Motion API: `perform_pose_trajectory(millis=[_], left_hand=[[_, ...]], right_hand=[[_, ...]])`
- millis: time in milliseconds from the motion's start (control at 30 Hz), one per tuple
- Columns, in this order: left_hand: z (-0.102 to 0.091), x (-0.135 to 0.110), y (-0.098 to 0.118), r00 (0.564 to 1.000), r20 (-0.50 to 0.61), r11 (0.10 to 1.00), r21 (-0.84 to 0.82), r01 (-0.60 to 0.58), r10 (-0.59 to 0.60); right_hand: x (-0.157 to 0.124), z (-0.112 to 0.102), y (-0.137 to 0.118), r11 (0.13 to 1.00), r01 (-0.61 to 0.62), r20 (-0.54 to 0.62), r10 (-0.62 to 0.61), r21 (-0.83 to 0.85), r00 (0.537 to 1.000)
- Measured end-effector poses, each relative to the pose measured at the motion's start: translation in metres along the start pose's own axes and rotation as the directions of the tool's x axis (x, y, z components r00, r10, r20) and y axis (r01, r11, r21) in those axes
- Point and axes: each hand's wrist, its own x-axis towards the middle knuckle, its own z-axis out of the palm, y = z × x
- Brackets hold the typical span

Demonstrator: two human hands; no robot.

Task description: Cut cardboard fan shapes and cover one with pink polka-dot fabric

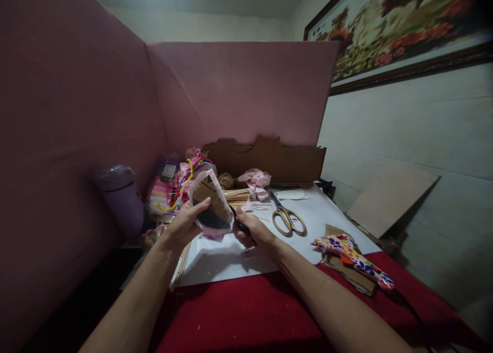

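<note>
Here the left hand [184, 224] pinches a cardboard piece wrapped in pink ribbon [211, 207] above the white sheet [231, 258] on the table, while the right hand's [254, 232] grip is closed around a dark tool [239, 223] at its edge. Trimming or fixing the wrap seems underway; next calls for steadying the piece.

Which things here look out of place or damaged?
Little stands out. The cardboard strip along the pink back panel has a ragged, jagged top edge. A cardboard sheet leans askew by the wall. Gold scissors lie loose on the white sheet.
</note>
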Motion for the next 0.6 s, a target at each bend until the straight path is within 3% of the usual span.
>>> perform_pose_trajectory(millis=[200,600], left_hand=[[0.0029,0.0000,0.0009,1.000,-0.020,1.000,-0.012,0.020,-0.021],[0.0075,-0.0005,-0.0007,0.999,-0.030,0.999,-0.037,0.013,-0.014]], right_hand=[[-0.0011,0.0025,0.0004,0.999,0.044,0.006,-0.044,0.027,0.999],[-0.0024,0.0036,-0.0024,0.999,-0.009,-0.058,0.011,0.037,0.998]])
